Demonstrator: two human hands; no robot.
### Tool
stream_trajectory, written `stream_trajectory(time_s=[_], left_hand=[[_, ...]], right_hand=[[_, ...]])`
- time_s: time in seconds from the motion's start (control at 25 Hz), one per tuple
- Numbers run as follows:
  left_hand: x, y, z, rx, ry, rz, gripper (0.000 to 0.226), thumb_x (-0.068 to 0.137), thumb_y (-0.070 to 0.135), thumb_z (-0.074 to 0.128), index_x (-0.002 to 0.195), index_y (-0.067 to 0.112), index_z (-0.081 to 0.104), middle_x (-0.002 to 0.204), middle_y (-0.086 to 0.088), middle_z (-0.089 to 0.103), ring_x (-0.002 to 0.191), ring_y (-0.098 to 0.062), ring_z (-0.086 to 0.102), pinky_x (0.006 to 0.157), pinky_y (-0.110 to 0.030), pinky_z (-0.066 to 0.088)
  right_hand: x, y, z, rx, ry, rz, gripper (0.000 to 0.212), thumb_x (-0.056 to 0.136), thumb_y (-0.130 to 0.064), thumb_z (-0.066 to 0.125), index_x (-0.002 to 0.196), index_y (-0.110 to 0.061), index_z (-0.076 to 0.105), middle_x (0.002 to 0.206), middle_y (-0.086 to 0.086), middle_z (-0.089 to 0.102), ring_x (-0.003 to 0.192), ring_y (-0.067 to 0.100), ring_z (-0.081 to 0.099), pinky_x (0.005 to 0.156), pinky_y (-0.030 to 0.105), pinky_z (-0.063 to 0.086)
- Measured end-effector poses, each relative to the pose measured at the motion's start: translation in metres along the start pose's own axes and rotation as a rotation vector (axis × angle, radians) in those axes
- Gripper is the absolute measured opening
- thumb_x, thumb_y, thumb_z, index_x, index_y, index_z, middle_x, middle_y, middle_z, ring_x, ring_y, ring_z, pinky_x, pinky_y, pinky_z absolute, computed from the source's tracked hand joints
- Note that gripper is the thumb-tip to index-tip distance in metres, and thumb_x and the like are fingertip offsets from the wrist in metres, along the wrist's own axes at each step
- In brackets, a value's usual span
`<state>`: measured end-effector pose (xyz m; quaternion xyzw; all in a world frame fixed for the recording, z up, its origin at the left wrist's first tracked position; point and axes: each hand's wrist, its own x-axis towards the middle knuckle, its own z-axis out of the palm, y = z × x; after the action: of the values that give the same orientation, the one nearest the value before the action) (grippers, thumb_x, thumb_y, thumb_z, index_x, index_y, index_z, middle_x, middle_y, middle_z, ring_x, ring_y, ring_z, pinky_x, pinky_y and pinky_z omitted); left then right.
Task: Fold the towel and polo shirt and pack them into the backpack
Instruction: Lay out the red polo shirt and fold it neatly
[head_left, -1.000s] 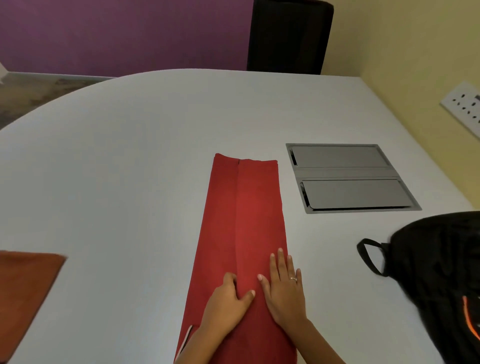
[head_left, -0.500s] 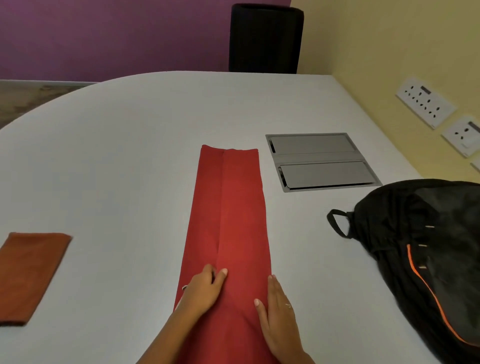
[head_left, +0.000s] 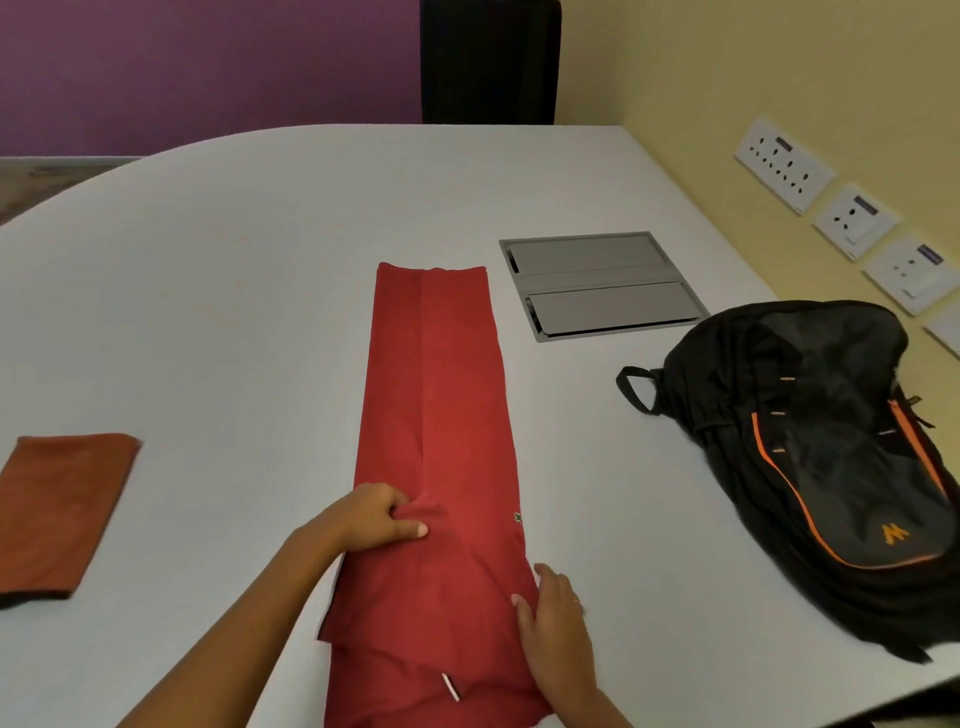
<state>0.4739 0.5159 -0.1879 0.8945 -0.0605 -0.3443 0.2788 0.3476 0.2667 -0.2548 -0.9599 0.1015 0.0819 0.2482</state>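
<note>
red polo shirt (head_left: 447, 415) folded into a long strip; folded orange towel (head_left: 62, 512) left, black backpack (head_left: 831, 457) right.

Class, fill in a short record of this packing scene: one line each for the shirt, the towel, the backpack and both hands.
shirt: red polo shirt folded into a long strip on the table
towel: orange towel, folded, far left
backpack: black backpack lying at right, nothing packed
left hand: left hand pinches a fold of the shirt
right hand: right hand lies flat at the shirt's right edge
</note>
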Motion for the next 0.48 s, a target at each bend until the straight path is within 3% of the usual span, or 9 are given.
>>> stream_trajectory(time_s=[0.08, 0.16, 0.28, 0.36, 0.48], left_hand=[[-0.002, -0.008, -0.006, -0.101, -0.014, -0.028, 0.035, 0.082, 0.05, 0.067, 0.067, 0.021, 0.055, 0.071, 0.005, 0.056, 0.066, -0.01, 0.054, 0.062, -0.022, 0.042], [-0.001, -0.018, -0.001, -0.095, 0.04, -0.09, 0.032, 0.083, 0.049, 0.066, 0.077, 0.018, 0.06, 0.081, 0.003, 0.061, 0.073, -0.01, 0.057, 0.061, -0.021, 0.042], [-0.001, -0.031, 0.019, -0.191, 0.203, -0.171, 0.027, 0.084, 0.044, 0.066, 0.091, 0.019, 0.06, 0.1, -0.001, 0.064, 0.086, -0.013, 0.058, 0.068, -0.023, 0.044], [-0.006, -0.034, 0.033, -0.364, 0.274, -0.211, 0.037, 0.083, 0.048, 0.066, 0.101, 0.017, 0.057, 0.108, -0.003, 0.062, 0.091, -0.016, 0.057, 0.074, -0.027, 0.045], [-0.017, -0.035, 0.048, -0.542, 0.35, -0.259, 0.071, 0.074, 0.064, 0.066, 0.123, 0.018, 0.045, 0.122, 0.0, 0.051, 0.103, -0.017, 0.051, 0.087, -0.03, 0.043]], right_hand=[[-0.004, 0.004, -0.003, 0.105, -0.057, 0.129, 0.02, 0.096, -0.032, 0.048, 0.1, -0.016, 0.058, 0.097, 0.003, 0.068, 0.087, 0.02, 0.064, 0.076, 0.032, 0.051], [-0.01, 0.009, -0.005, 0.074, -0.042, 0.221, 0.024, 0.098, -0.034, 0.043, 0.083, -0.017, 0.053, 0.084, 0.003, 0.068, 0.078, 0.021, 0.064, 0.071, 0.036, 0.051], [-0.018, 0.009, -0.006, -0.003, -0.014, 0.301, 0.031, 0.099, -0.035, 0.038, 0.076, -0.017, 0.05, 0.075, 0.0, 0.06, 0.076, 0.022, 0.062, 0.068, 0.033, 0.049], [-0.014, 0.004, -0.01, 0.041, 0.027, 0.289, 0.03, 0.097, -0.036, 0.041, 0.08, -0.016, 0.055, 0.08, 0.0, 0.061, 0.078, 0.021, 0.061, 0.073, 0.034, 0.05], [0.013, -0.009, -0.018, 0.192, 0.053, 0.251, 0.039, 0.095, -0.043, 0.048, 0.113, -0.011, 0.061, 0.105, 0.006, 0.063, 0.096, 0.023, 0.061, 0.086, 0.035, 0.049]])
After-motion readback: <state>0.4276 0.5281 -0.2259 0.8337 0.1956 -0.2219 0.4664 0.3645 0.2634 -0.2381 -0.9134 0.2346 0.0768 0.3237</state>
